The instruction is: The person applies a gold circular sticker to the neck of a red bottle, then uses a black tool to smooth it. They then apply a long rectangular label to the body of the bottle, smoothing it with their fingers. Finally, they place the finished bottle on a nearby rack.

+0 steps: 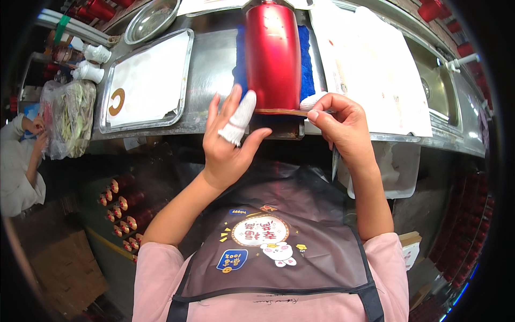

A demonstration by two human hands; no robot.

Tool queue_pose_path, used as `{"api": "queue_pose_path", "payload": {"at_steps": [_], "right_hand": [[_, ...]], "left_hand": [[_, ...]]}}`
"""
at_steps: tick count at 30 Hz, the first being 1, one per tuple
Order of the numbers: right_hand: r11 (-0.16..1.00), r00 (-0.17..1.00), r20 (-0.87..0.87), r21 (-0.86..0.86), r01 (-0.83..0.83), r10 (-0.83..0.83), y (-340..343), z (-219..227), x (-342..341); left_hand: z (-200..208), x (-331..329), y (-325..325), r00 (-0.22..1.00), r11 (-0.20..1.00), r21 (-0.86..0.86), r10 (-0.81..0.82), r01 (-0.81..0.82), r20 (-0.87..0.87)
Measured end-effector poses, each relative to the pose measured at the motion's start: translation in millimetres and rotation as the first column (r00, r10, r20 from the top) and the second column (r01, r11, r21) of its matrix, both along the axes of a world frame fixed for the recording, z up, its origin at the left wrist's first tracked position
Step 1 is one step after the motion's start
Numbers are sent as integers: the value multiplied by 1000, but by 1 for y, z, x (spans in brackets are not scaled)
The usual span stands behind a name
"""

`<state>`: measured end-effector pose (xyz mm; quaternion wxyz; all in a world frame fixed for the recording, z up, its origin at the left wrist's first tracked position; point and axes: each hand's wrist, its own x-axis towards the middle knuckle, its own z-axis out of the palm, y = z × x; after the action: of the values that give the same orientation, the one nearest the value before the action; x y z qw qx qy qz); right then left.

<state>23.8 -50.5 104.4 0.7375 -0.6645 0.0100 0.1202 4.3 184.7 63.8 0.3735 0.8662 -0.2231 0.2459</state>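
Note:
A glossy red metal cylinder, like a large bottle or vase (pixel 272 59), lies lengthwise on a blue cloth (pixel 306 59), its near end at the counter's front edge. A thin gold-brown strip (pixel 281 112) runs across that near end. My right hand (pixel 343 123) is closed in a pinch of thumb and forefinger at the strip's right end; a white finger cover shows behind them. My left hand (pixel 228 137) is open beside the cylinder's lower left, fingers spread and holding nothing. One of its fingers wears a white cover (pixel 240 118).
A metal tray (pixel 185 75) with a white sheet and a C-shaped gold piece (pixel 116 102) lies left. Behind it is a steel bowl (pixel 153 21). White paper (pixel 370 70) covers the right, beside a sink (pixel 437 80). Another person's hands (pixel 40 129) are far left.

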Motion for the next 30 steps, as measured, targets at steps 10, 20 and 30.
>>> {"api": "queue_pose_path", "payload": {"at_steps": [10, 20, 30], "right_hand": [[995, 996, 35, -47, 83, -82, -5, -1, -4], [998, 998, -19, -8, 58, -58, -6, -9, -1], [996, 999, 21, -76, 48, -46, -4, -16, 2]], "left_hand": [[-7, -3, 4, 998, 992, 124, -41, 34, 53], [19, 6, -6, 987, 961, 275, -83, 42, 140], [29, 19, -28, 951, 925, 380, -93, -28, 295]]}}
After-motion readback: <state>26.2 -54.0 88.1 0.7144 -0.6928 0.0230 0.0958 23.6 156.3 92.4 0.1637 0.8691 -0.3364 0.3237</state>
